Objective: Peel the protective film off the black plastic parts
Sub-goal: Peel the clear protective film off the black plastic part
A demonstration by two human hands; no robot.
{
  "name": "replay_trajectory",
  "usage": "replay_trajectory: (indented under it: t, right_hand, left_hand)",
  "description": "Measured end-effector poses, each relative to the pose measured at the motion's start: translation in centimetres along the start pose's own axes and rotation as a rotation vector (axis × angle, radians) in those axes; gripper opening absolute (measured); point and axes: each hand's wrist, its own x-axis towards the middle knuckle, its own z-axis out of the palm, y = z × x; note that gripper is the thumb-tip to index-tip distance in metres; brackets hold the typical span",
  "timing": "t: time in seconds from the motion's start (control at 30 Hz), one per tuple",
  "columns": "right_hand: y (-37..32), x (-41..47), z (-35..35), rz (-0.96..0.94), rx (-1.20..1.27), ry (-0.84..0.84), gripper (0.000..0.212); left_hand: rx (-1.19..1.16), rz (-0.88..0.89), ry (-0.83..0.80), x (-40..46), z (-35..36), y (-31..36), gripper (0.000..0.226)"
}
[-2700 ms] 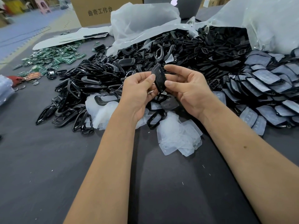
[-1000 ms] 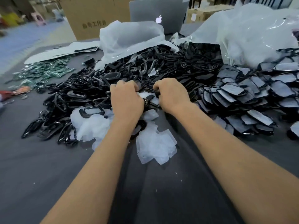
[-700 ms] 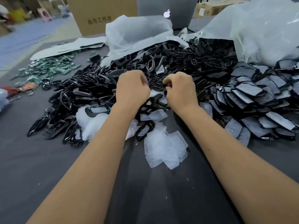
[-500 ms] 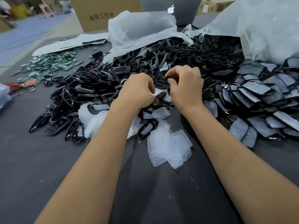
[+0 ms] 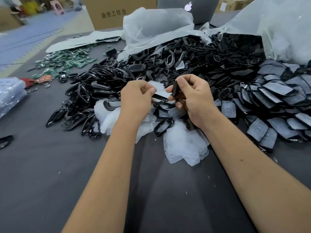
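- Left hand (image 5: 137,96) pinches one film sheet (image 5: 159,89).
- Right hand (image 5: 196,96) grips one black part (image 5: 175,88).
- Two plastic bags (image 5: 156,29) on counter (image 5: 50,165).

The right hand (image 5: 193,100) is covering most of the black plastic part (image 5: 175,88) it is gripping, leaving only one edge showing. The left hand (image 5: 136,98) is hiding where the film (image 5: 159,89) is being pinched. The frame's top edge is cutting off the laptop (image 5: 188,9) and cardboard box (image 5: 117,12).
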Motion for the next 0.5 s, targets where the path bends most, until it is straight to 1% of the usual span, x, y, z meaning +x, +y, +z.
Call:
replay_trajectory:
  t: [0.07,0.13,0.17,0.23,0.3,0.37,0.5]
  right_hand:
    - [0.1,0.1,0.0,0.003,0.045,0.003,0.009]
    - [0.2,0.2,-0.1,0.003,0.059,-0.009,0.003]
    - [0.3,0.2,-0.1,0.006,0.05,-0.017,0.007]
    - [0.5,0.2,-0.3,0.002,0.025,-0.037,0.022]
    - [0.5,0.2,-0.4,-0.017,-0.008,-0.048,0.03]
    - [0.6,0.2,-0.4,-0.037,-0.043,-0.045,0.032]
    - [0.6,0.2,-0.2,-0.057,-0.075,-0.027,0.03]
  left_hand:
    - [-0.023,-0.033,0.009,-0.4,-0.1,-0.4,0.012]
    - [-0.092,-0.055,0.006,-0.5,-0.1,-0.4,0.013]
    - [-0.127,-0.044,0.014,-0.5,-0.1,-0.4,0.013]
    - [-0.168,-0.009,0.044,-0.6,0.2,-0.1,0.01]
    - [-0.151,0.018,0.07,-0.8,0.6,0.1,0.009]
    - [-0.15,0.028,0.06,-0.8,0.9,0.1,0.014]
    - [-0.236,0.015,0.032,-0.7,1.1,0.1,0.021]
